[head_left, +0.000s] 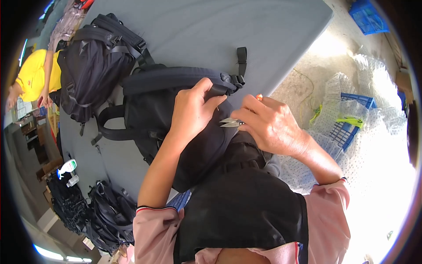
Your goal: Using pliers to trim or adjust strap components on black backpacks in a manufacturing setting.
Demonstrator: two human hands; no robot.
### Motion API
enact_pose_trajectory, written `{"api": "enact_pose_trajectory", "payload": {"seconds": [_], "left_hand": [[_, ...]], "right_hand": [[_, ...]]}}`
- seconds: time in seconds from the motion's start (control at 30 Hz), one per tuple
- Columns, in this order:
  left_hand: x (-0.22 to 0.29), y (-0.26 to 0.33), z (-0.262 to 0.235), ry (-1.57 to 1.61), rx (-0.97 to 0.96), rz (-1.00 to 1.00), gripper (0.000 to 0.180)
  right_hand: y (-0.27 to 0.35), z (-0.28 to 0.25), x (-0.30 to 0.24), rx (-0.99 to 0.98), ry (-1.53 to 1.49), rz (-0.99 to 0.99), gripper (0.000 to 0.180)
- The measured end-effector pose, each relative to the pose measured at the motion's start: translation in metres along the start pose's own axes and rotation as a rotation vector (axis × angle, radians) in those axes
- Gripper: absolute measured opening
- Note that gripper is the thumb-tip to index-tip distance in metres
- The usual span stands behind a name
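Observation:
A black backpack [184, 154] lies on the grey table right in front of me, its padded shoulder strap [176, 78] running across the far side. My left hand [192, 109] is closed in a pinch on the black fabric just below that strap; its fingertips are partly hidden. Closed around a pair of thread snips [231, 123] is my right hand [269, 124]. The metal blades point left, a little apart, toward my left thumb and close over the backpack. A bit of orange shows above my right fingers.
A second black backpack [92, 66] lies at the far left of the grey table [211, 26]. Beyond it stands a person in yellow [39, 75]. A spray bottle [67, 167] and more black bags [110, 211] are lower left. Blue crates [345, 132] and clear plastic wrap lie to the right.

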State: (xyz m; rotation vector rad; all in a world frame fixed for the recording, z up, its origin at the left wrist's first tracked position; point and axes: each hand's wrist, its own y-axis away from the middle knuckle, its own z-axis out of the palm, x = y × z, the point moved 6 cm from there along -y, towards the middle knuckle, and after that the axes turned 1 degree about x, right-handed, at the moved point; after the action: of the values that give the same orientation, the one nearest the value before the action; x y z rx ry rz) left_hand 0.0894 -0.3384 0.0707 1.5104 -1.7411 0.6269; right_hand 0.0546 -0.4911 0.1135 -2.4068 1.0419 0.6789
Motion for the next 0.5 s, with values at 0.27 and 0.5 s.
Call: {"api": "enact_pose_trajectory", "payload": {"seconds": [0.27, 0.5], "left_hand": [[-0.001, -0.003, -0.001, 0.033, -0.090, -0.218, 0.026], [-0.018, -0.001, 0.005, 0.283, -0.067, -0.228, 0.024]], "right_hand": [[-0.028, -0.007, -0.007, -0.075, 0.064, -0.338, 0.013], [-0.011, -0.007, 0.011, -0.010, -0.132, -0.076, 0.022]]}}
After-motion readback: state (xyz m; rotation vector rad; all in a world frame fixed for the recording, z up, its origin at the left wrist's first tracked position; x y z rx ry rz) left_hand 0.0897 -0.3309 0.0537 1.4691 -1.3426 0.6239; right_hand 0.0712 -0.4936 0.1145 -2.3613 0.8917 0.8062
